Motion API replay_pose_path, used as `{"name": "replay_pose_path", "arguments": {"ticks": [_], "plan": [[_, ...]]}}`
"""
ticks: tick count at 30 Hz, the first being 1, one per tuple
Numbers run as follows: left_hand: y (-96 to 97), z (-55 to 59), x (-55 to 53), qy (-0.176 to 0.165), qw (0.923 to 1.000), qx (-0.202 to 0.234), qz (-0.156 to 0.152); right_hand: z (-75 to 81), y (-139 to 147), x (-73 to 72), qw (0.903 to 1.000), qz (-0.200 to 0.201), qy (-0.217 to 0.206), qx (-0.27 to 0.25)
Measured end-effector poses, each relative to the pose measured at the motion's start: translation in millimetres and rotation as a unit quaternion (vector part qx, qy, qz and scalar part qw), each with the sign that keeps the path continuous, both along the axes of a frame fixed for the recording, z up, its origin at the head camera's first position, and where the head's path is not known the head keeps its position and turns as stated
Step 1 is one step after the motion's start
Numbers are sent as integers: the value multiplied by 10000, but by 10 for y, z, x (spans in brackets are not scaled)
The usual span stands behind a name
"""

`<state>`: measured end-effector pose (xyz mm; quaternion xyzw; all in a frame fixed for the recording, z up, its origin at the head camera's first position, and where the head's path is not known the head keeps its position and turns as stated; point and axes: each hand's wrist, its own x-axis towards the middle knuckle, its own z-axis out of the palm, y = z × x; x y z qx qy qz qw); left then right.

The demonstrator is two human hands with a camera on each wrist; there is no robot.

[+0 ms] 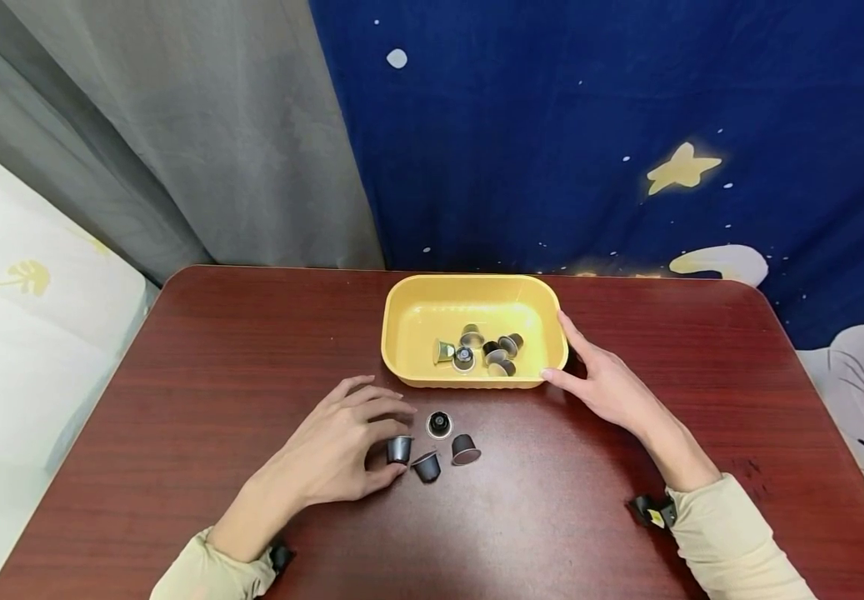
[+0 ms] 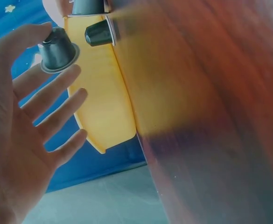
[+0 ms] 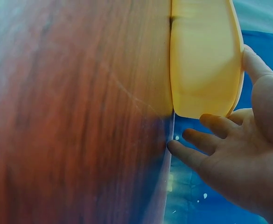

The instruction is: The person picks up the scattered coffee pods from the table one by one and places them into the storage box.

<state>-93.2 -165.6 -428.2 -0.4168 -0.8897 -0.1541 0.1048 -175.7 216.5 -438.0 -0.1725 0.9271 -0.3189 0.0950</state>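
Note:
My left hand (image 1: 337, 446) pinches a dark grey coffee capsule (image 1: 399, 450) between thumb and index finger, low over the table. In the left wrist view, this capsule (image 2: 58, 51) has its wide rim facing down, and the other fingers are spread. Beside it on the table are 3 dark coffee capsules: one rim-down (image 1: 439, 424), one tilted (image 1: 427, 467) and one on its side (image 1: 466, 450). With fairly straight, spread fingers, my right hand (image 1: 611, 385) touches the right front corner of a yellow bin (image 1: 432, 287). Several capsules (image 1: 464, 359) lie inside the bin.
The reddish-brown wooden table (image 1: 252, 333) has its far edge just behind the bin. A grey curtain (image 1: 252, 133) and a blue patterned curtain (image 1: 551, 125) hang behind it. Pale patterned cloth (image 1: 19, 350) is at the left.

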Motion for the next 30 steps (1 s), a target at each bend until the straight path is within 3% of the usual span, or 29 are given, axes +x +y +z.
{"name": "replay_pose_path", "arguments": {"ticks": [9,19,30], "plan": [[15,36,-31,157,9996,198,-134,-4,2,-4,10000,16,16,-9],[32,159,-180,388,9973,571,-260,-17,-15,-17,10000,45,42,-48],[58,188,-313,324,9950,886,-341,-20,8,-15,10000,6,13,-25]]}}
